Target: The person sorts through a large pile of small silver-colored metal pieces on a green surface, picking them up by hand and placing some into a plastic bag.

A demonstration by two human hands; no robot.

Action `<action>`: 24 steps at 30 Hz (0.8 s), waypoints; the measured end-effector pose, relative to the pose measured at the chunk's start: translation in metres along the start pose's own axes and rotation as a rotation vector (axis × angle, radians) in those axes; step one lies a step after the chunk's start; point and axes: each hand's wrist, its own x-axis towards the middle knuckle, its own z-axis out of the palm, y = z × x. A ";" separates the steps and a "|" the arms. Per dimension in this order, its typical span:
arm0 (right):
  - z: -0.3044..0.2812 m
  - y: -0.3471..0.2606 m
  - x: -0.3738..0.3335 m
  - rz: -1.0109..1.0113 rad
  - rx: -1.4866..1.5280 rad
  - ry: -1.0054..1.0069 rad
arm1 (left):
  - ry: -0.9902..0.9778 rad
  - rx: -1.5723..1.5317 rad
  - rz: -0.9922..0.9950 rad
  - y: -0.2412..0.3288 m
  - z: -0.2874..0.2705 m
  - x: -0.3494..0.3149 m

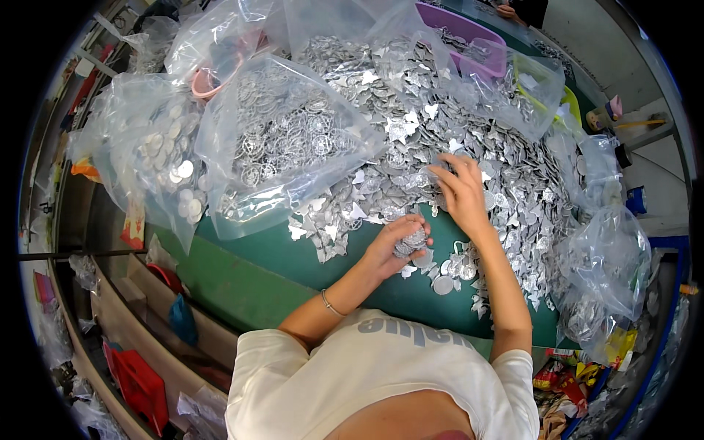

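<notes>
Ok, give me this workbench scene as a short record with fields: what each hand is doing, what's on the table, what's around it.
left hand: closed around a small bunch of silver metal pieces
right hand: reaching into the pile of metal pieces, fingers spread
surface: green table
left of pile: clear plastic bags filled with round silver pieces
far side: purple bin
right edge: more clear bags
wrist: thin bracelet on the left arm

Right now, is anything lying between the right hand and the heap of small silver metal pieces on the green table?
Nothing visible does. The right hand already rests on the heap of small silver metal pieces, fingers spread on it. The left hand holds a stack of round silver discs nearer the body, clear of the right hand.
</notes>
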 end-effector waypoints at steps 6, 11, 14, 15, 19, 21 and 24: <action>0.023 0.010 0.002 -0.033 -0.165 0.021 | -0.053 -0.025 -0.059 0.000 0.007 -0.010; 0.006 0.010 -0.023 0.092 0.022 0.139 | 0.001 0.069 -0.054 -0.006 0.002 -0.008; -0.009 -0.012 -0.033 0.131 0.082 0.310 | 0.065 0.072 -0.064 -0.008 0.009 -0.007; -0.013 -0.022 -0.037 0.075 0.123 0.258 | 0.093 0.051 -0.073 -0.007 0.012 -0.008; -0.025 -0.054 -0.044 -0.123 0.282 0.012 | 0.058 -0.089 -0.023 -0.008 0.010 -0.002; -0.022 -0.052 -0.045 -0.075 0.360 -0.006 | -0.008 -0.039 0.037 -0.010 0.003 0.001; -0.009 -0.023 -0.037 0.257 0.390 0.174 | 0.122 0.067 -0.019 -0.006 0.013 -0.006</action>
